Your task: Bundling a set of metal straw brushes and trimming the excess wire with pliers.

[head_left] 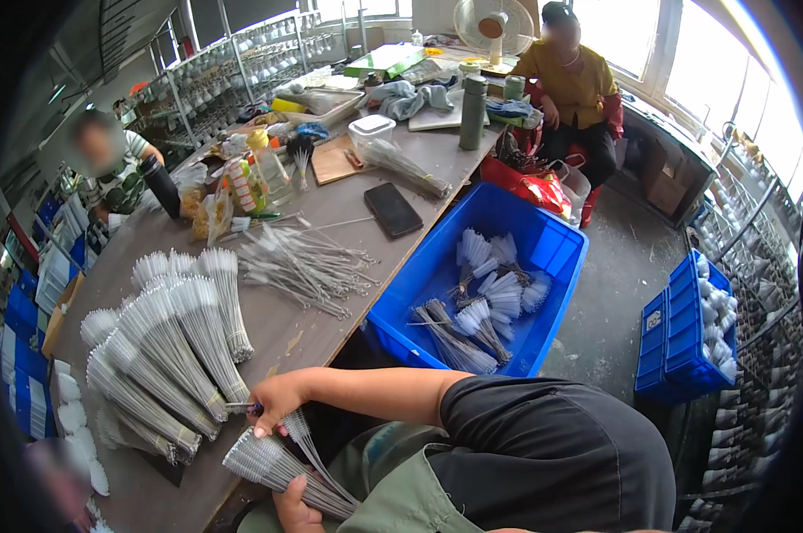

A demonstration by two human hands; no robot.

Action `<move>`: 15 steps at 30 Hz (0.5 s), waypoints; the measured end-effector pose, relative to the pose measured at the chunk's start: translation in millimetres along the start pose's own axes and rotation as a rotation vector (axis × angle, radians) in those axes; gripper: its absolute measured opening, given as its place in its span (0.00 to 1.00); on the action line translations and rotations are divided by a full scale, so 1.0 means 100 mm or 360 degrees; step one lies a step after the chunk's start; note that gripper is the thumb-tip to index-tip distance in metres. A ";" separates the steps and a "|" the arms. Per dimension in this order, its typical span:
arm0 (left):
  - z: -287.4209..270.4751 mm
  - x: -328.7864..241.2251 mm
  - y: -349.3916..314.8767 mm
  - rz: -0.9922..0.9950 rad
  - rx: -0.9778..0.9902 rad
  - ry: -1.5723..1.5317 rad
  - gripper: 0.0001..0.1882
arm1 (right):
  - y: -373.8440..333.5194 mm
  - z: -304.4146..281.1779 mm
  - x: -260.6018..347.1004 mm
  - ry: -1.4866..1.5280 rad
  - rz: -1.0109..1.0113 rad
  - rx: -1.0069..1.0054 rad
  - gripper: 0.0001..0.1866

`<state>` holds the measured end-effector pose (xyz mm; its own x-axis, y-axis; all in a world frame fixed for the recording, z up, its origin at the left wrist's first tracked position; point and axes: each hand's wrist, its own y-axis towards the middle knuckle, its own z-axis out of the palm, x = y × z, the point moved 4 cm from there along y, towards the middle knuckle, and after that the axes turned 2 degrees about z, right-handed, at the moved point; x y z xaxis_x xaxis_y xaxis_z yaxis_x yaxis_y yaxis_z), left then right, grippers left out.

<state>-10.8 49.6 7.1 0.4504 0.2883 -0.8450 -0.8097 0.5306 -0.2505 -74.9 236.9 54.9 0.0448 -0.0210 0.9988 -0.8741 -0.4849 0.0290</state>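
Note:
At the table's near edge, my left hand (297,508) is closed round a bundle of thin wire-handled brushes (268,460), their white bristle ends pointing up and left. My right hand (280,398) is closed just above that bundle. From its fingers a thin metal piece with a purple part (242,406) sticks out to the left; its kind is unclear. A smaller brush bundle (311,449) lies between my hands, partly hidden. To the left, several tied brush bundles (157,342) fan out across the table, bristles away from me.
Loose wire brushes (304,262) and a black phone (393,210) lie farther up the table (330,333). A blue bin (544,333) with brush bundles stands to the right, beside another blue crate (668,329). Bottles stand farther back. One person (570,71) sits across; another (117,160) is at left.

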 end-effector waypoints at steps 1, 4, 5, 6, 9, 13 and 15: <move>0.07 -0.01 -0.01 -0.0032 0.0024 -0.0002 0.33 | -0.03 -0.04 -0.03 -0.0008 0.0001 -0.0027 0.21; 0.07 -0.10 -0.07 -0.0192 -0.0046 0.0143 0.26 | -0.03 -0.03 -0.06 0.0044 -0.0013 -0.0022 0.21; 0.03 -0.09 -0.08 -0.0329 -0.0141 0.0285 0.21 | -0.02 -0.03 -0.05 0.0034 -0.0019 -0.0028 0.21; 0.05 -0.07 -0.09 -0.0302 -0.0233 0.0305 0.19 | -0.02 -0.02 -0.05 0.0040 -0.0028 -0.0015 0.21; 0.06 -0.02 -0.07 -0.0131 -0.0046 -0.0009 0.29 | -0.02 0.02 -0.05 0.0054 -0.0021 0.0022 0.22; -0.14 0.06 0.07 -0.0126 0.0037 -0.0025 0.22 | -0.04 0.02 -0.09 0.0102 -0.0025 -0.0019 0.21; -0.21 0.06 0.09 -0.0103 0.0024 -0.0042 0.18 | 0.02 0.03 -0.04 0.0088 -0.0018 0.0011 0.21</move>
<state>-23.1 39.0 -9.7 0.5117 0.2737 -0.8144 -0.7729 0.5606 -0.2972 -75.3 233.3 50.9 0.0278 0.0331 0.9991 -0.8704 -0.4906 0.0405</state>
